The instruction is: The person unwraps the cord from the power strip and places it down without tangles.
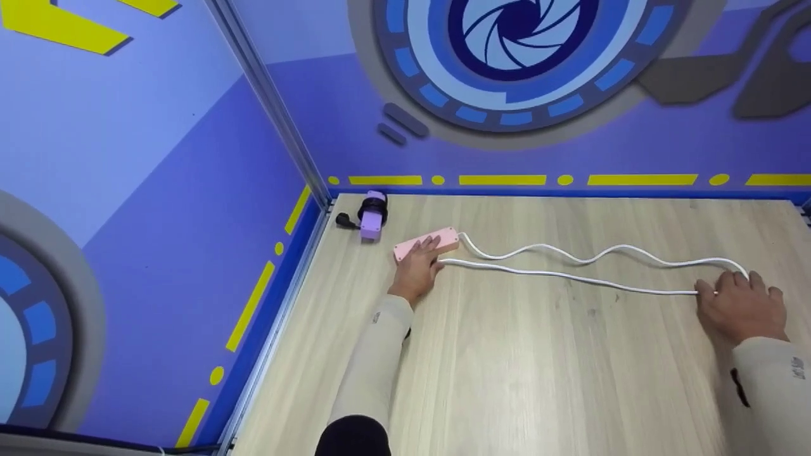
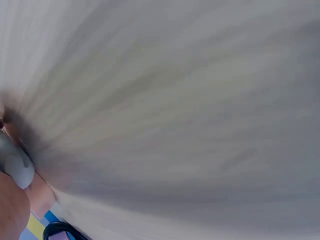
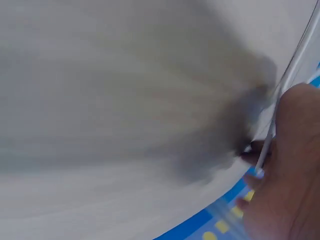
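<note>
"Pink power strip point(image 1: 448, 239) lay on the pale table point(image 1: 538, 354), back left, beneath the left hand point(image 1: 415, 272)," one observer noted. "Fingers across its top; whether they curled round it, no view told."

"And the right hand point(image 1: 744, 307)?" asked the second.

"Well apart, holding the bend of the white cable point(image 1: 557, 273). Upper run wavy, lower run nearly straight. That uneven slack seemed likely to kink the loop if gathered; a pull against a light left hand could have dragged the strip."

"What did the wrist views add?"

"Left: a pale rounded piece point(image 2: 17, 167), perhaps the plug, between hand and strip, hidden in the head view. Right: cable passing between thumb and fingers. Only the head view gave both runs."
</note>
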The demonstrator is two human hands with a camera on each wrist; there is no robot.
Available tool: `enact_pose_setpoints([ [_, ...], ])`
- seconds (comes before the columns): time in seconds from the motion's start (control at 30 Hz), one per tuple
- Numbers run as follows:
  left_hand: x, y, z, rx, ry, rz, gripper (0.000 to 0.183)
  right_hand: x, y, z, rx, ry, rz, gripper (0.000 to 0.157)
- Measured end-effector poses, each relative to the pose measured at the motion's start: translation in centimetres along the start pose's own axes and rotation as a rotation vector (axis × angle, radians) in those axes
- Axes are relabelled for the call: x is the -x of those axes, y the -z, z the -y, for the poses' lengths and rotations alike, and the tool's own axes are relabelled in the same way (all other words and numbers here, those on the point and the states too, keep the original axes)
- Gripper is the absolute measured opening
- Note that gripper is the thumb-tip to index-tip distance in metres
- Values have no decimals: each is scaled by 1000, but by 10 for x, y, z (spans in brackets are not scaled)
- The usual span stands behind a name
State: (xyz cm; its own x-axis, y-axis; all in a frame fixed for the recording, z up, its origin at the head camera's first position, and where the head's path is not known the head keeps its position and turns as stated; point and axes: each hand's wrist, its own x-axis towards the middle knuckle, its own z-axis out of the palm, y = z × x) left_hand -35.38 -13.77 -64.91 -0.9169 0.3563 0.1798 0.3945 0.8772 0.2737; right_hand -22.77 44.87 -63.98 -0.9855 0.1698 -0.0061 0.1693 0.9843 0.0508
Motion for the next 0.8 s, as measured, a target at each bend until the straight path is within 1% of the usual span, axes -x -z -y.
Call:
enact_pose_setpoints([
  [0.07,-5,1,1,13,54,-3,49,1,-5,-8,-149,-43,-14,63],
  [0.13,-10,2,-1,47,109,-14,50,1,-9,-14,-215,-21,-21,64],
  [0.17,-13,2,-2,80,140,-25,50,2,-10,-17,-237,-8,-25,62],
  [0.23,-17,2,-6,136,182,-49,47,2,-10,-20,-267,13,-45,53],
  [0.27,-19,2,-8,167,192,-63,45,2,-10,-21,-272,24,-61,47],
  [0.37,-23,1,-13,198,184,-75,35,2,-7,-19,-266,57,-100,32],
  [0.47,-24,1,-13,186,182,-80,30,-2,-2,-12,-272,118,-141,21],
  [0.57,-22,1,-11,181,203,-87,27,-8,3,-5,-291,161,-124,19],
  [0.63,-22,1,-10,202,213,-78,25,-9,6,-4,-305,159,-70,23],
  [0.7,-23,-1,-10,219,201,-64,21,-8,6,-6,-314,124,-5,34],
  [0.8,-26,-3,-11,251,185,-50,20,-5,4,-12,-329,77,53,45],
])
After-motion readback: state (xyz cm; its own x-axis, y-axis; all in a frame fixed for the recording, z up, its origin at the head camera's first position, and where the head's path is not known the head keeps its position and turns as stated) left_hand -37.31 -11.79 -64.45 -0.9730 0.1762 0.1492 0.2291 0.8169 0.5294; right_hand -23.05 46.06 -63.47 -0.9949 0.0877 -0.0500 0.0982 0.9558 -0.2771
